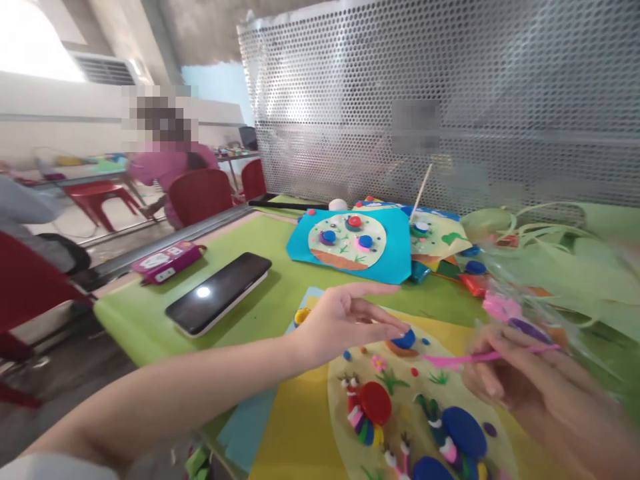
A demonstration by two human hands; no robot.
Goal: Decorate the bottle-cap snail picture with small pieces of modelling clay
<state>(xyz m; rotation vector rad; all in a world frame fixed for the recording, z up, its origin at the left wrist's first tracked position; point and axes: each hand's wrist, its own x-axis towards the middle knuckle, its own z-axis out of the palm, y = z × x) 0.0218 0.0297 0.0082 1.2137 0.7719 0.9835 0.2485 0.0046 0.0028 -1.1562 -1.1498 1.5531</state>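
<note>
My left hand (350,317) reaches over a yellow sheet (295,427); thumb and a finger close together at the edge of a blue bottle cap (403,339), which rests on brown clay, while the index finger stretches out above. My right hand (520,380), slightly blurred, grips a pink plastic clay tool (490,357), its tip pointing left toward the cap. Beneath both hands lies a pale round paper (400,400) bearing clay snails with a red cap (375,403) and a blue cap (464,431) as shells, plus clay grass, dots and a pink flower (379,363).
A phone (220,293) and a purple box (169,261) lie on the green table cover (250,247). Behind is a blue card (297,250) with a similar picture. Clay packets and green strips (565,247) crowd the right. A perforated metal panel (440,80) bounds the table; a person (165,167) sits beyond.
</note>
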